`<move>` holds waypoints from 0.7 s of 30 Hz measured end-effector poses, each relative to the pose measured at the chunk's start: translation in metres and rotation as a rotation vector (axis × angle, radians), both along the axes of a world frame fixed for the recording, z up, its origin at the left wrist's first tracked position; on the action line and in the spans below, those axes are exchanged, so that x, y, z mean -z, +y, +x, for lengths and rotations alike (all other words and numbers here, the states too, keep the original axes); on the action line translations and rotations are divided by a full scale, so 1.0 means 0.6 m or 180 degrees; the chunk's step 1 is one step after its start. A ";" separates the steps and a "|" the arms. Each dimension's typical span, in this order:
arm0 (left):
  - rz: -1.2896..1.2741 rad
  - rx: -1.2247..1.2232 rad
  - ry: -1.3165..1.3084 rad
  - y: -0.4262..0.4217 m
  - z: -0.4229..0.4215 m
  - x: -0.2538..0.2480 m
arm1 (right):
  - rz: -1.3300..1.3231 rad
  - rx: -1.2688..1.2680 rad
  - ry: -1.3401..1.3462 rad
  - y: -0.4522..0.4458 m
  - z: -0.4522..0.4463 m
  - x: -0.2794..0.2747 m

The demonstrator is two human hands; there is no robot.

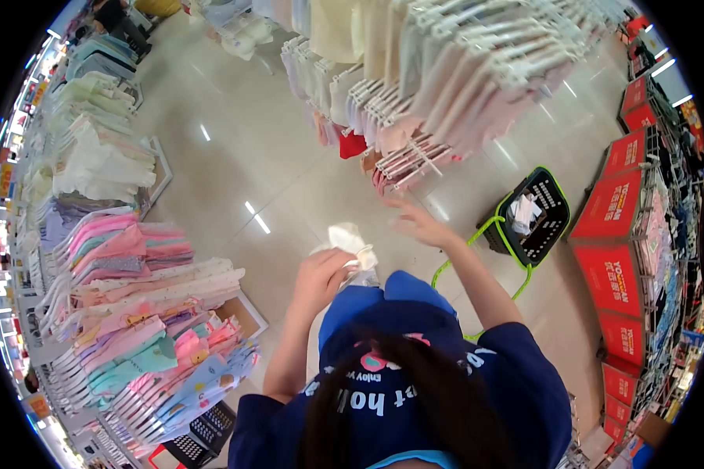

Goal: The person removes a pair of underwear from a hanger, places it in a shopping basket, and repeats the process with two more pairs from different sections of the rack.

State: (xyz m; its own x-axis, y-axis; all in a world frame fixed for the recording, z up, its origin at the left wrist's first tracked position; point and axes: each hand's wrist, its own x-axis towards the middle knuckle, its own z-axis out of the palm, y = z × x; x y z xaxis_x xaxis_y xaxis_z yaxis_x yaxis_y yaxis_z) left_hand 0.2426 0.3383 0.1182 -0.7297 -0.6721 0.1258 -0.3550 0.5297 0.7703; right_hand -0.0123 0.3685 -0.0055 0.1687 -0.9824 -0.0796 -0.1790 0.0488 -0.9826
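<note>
Held in front of my body is a small cream-white cloth item (347,238), bunched up; its exact kind cannot be made out. My left hand (326,273) is closed around its lower left part. My right hand (421,224) is to the right, apart from the cloth, with its fingers spread and nothing in them. Just beyond the right hand hang small pink clothes (399,166) at the low end of a rack. A dark shopping basket (557,205) with green edging stands on the floor to the right, with pale folded cloth (524,213) inside.
Pale garments on white hangers (461,78) fill a rack ahead. Colourful children's clothes (145,258) hang along the left. Shelves with red signs (614,205) line the right. A green basket handle (477,234) passes near my right forearm. Another black basket (203,436) is at lower left.
</note>
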 end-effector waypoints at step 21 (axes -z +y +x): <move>-0.1633 -0.0548 0.0797 0.130 -0.103 -0.190 | 0.0336 -0.0072 -0.4623 0.245 0.037 -0.122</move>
